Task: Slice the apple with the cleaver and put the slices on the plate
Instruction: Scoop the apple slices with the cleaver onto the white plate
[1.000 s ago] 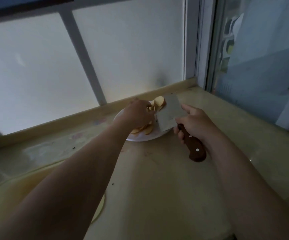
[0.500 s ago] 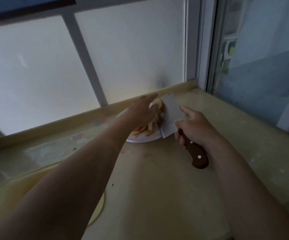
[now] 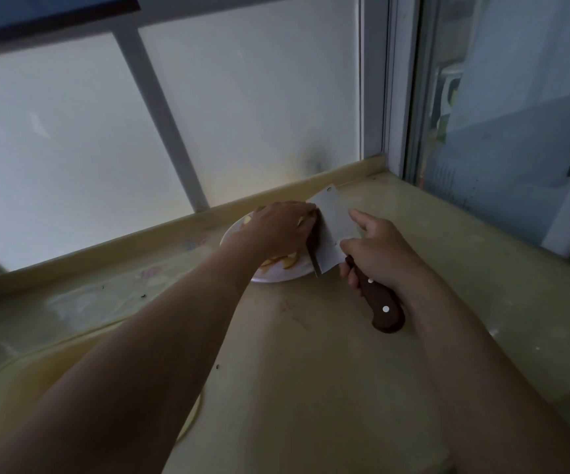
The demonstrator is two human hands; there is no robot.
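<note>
A white plate (image 3: 278, 274) sits near the window ledge with several apple slices (image 3: 50, 261) on it. My right hand (image 3: 381, 253) grips the brown handle of the cleaver (image 3: 333, 225). Its blade stands tilted over the plate's right rim. My left hand (image 3: 281, 225) reaches over the plate, fingers extended against the blade's left face. That hand hides most of the slices, and I cannot tell whether it holds any.
The pale yellow counter (image 3: 310, 371) runs to a raised ledge (image 3: 140, 248) under frosted window panes. A light cutting board (image 3: 105, 354) lies at the lower left under my left arm. A glass door frame (image 3: 403, 97) stands at the right.
My left hand has moved from above the slices to the cleaver's blade. The blade has tipped more upright over the plate's right side, and the slices that lay on it are gone from view.
</note>
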